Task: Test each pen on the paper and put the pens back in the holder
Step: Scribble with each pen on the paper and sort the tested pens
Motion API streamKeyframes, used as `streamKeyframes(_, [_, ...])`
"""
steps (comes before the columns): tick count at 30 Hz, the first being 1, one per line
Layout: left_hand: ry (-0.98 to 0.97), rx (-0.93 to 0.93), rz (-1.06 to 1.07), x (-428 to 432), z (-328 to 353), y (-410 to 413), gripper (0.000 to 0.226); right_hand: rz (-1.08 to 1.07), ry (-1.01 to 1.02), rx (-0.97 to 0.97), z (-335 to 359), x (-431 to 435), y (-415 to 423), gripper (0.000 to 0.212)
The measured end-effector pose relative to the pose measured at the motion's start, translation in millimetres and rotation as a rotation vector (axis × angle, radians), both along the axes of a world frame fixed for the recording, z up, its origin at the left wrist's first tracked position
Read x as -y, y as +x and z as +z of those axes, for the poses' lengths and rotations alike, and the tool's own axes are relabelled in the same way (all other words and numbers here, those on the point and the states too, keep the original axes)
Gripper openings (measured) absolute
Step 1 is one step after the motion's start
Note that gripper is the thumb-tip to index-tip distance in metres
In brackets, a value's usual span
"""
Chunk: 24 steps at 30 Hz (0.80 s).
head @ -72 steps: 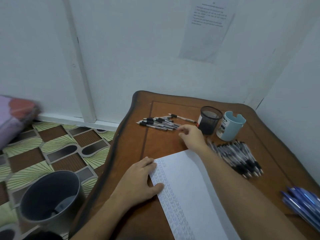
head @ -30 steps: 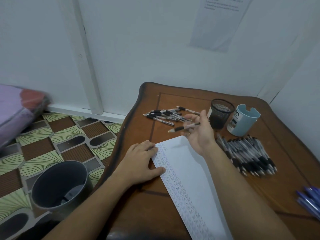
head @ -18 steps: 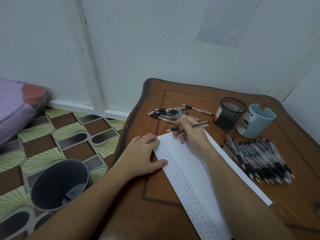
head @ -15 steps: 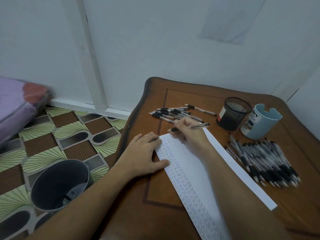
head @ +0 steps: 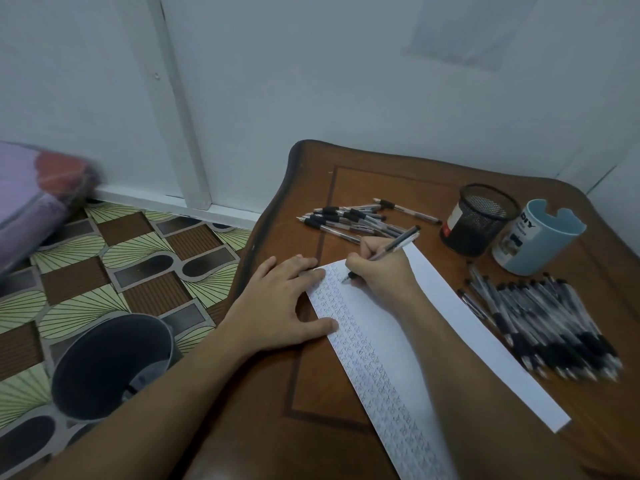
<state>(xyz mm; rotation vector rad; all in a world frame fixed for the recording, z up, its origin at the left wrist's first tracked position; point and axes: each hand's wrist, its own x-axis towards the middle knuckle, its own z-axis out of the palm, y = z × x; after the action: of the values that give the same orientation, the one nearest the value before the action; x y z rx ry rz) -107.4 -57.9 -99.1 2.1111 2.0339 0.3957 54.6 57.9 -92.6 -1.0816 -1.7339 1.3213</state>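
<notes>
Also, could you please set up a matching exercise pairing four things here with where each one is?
1 mesh holder
2 grey bucket
3 left hand
4 pen in the right hand

A on the floor
B pressing the paper at its left edge
C tip on the paper
D on the table beside the blue holder

Pairs: 1-D, 2-A, 3-B, 4-C

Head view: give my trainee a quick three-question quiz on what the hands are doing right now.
1. True or false: the right hand holds a pen with its tip at the paper.
2. The left hand is: A) pressing flat on the paper's edge; B) holding a pen; C) lifting a cup.
3. Which cup is nearer the right hand: the mesh cup or the blue cup?
Key: 1 true; 2 A; 3 mesh cup.
</notes>
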Motion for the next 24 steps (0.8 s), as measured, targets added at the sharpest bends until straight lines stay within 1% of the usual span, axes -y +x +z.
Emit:
streamKeyframes(7, [-0.001,-0.008,-0.004,-0.3,0.9,0.3,0.098,0.003,0.027,0.017,-1.4,3.1,1.7,0.031])
streamKeyframes(11, [-0.004,-0.017,0.000,0.2,1.1,0.7,0.099,0.019,0.029,-0.006,-0.9,4.5,1.3,0.033])
streamKeyframes(15, [-0.009,-0.020,0.001,0.0,1.0,1.3,0.099,0.019,0.043,-0.001,-0.8,4.7,1.4,0.030])
streamKeyframes(19, [-0.006,-0.019,-0.001,0.0,2.2,1.7,0.099,0.027,0.058,0.004,-0.8,5.4,0.9,0.031])
streamKeyframes(24, [-0.004,-0.015,-0.003,0.9,2.8,2.0,0.098,0.039,0.002,-0.010,-5.3,-1.2,2.3,0.039])
